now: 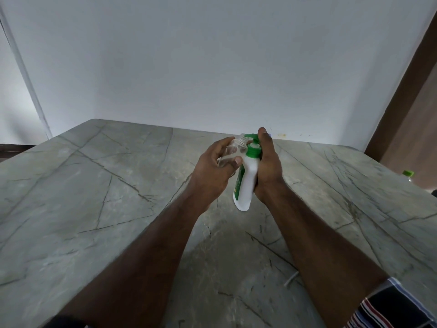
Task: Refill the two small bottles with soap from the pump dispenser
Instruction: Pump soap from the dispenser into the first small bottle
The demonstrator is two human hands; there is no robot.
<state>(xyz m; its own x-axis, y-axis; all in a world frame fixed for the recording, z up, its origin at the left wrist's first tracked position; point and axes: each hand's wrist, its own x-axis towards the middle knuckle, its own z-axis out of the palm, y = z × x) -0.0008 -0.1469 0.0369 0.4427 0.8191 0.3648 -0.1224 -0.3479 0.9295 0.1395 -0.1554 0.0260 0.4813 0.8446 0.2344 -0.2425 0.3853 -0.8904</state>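
Setting: grey veined stone counter [94, 185] against a pale wall. Item one: white pump dispenser [247, 178] with green pump head, gripped in our right hand [268, 166], thumb up by the pump. Item two: small clear bottle [230, 152], uncapped, held in our left hand [214, 166], its threaded neck touching the nozzle. Step in hand, we judge: filling one bottle. Next: press the pump, keeping the neck under the spout. The other small bottle is not identifiable.
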